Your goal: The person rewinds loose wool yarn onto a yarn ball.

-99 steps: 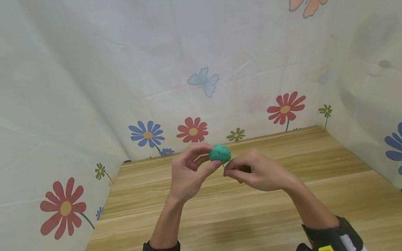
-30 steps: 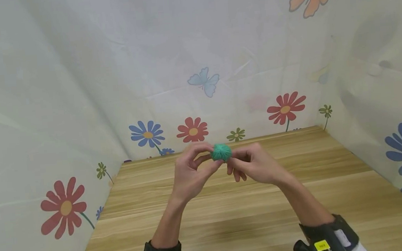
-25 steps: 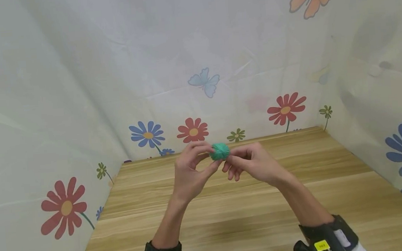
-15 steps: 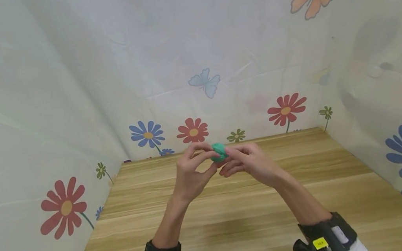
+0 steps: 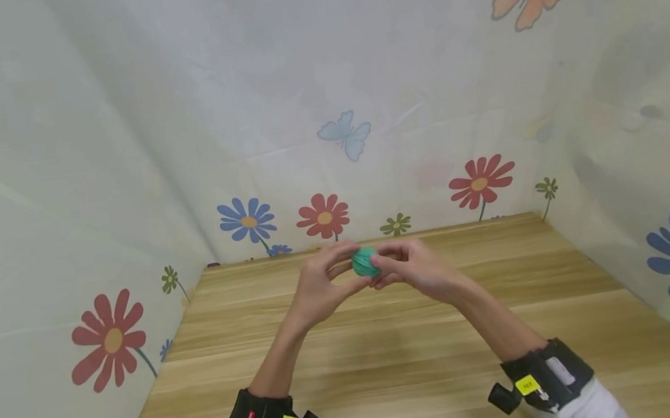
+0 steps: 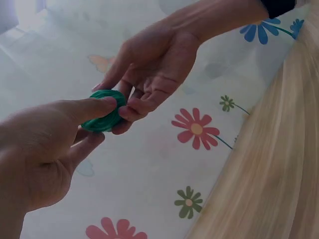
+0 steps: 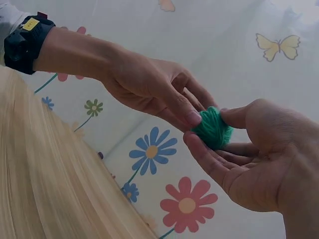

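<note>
A small green ball of yarn (image 5: 364, 263) is held up over the table between both hands. My left hand (image 5: 322, 287) grips it from the left, its thumb below and fingers above in the head view. From the right, my right hand (image 5: 421, 272) holds the same ball, thumb pressed on its near side. In the left wrist view, the left thumb lies across the wound strands of the yarn ball (image 6: 102, 119). The right wrist view shows the yarn ball (image 7: 214, 130) between the fingertips of both hands. No loose strand shows outside the ball.
Beneath the hands lies a wood-grain table (image 5: 348, 378). White curtains (image 5: 277, 76) printed with flowers and butterflies stand behind it and at both sides. Each wrist wears a black strap with a camera, such as the left strap (image 5: 259, 413).
The right hand first pinched a strand below the ball, then moved up to the ball itself. The ball has turned between the fingers, and its windings face another way. The view has shifted slightly.
</note>
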`<state>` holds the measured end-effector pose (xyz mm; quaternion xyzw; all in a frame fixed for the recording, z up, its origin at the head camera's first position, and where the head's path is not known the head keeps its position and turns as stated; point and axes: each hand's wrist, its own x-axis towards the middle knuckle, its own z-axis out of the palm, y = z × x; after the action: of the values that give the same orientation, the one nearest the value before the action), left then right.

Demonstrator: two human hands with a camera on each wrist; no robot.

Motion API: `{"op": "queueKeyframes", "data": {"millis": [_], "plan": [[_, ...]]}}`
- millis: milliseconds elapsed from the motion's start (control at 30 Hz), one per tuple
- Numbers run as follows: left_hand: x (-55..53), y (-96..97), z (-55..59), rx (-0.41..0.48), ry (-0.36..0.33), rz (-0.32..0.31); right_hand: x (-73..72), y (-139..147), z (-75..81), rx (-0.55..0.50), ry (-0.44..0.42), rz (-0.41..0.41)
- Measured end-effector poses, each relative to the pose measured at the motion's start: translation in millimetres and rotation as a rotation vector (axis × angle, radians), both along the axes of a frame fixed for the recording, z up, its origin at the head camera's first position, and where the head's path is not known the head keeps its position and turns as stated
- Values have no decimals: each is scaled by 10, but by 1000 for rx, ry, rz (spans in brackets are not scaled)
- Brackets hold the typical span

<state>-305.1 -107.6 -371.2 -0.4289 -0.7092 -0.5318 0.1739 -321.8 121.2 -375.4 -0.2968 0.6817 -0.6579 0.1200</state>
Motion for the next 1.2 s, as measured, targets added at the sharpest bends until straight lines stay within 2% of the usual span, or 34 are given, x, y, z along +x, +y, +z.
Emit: {"op": "queueKeyframes", "data": {"millis": [67,167,267,367,467,633,800,1000,1133,1200], "plan": [[-51,-22,-90,-25,-76,-49,-30,19,-69,94,60,-24],[-155,-45,-262,-50,-178,-71,-84,33,-215,227,199,-49],[-301,-64,-492,-89,-231,-42,-134,26,-386,311,349,-64],[-482,-85,-771,-164,-231,7,-193,8,-588,387,476,-100],[-626,-85,-1024,-236,-244,41,-251,-8,-795,442,539,-140],[-747,-58,-1322,-282,-286,54,-317,-21,-1072,485,528,-181],[-762,-20,-1459,-278,-276,54,-322,-2,-1202,538,506,-210],[-684,16,-1456,-261,-305,57,-309,25,-1235,568,518,-216],[-684,1,-1485,-246,-282,57,-309,54,-1233,550,516,-190],[-715,-27,-1524,-249,-291,56,-308,73,-1231,542,518,-175]]}}
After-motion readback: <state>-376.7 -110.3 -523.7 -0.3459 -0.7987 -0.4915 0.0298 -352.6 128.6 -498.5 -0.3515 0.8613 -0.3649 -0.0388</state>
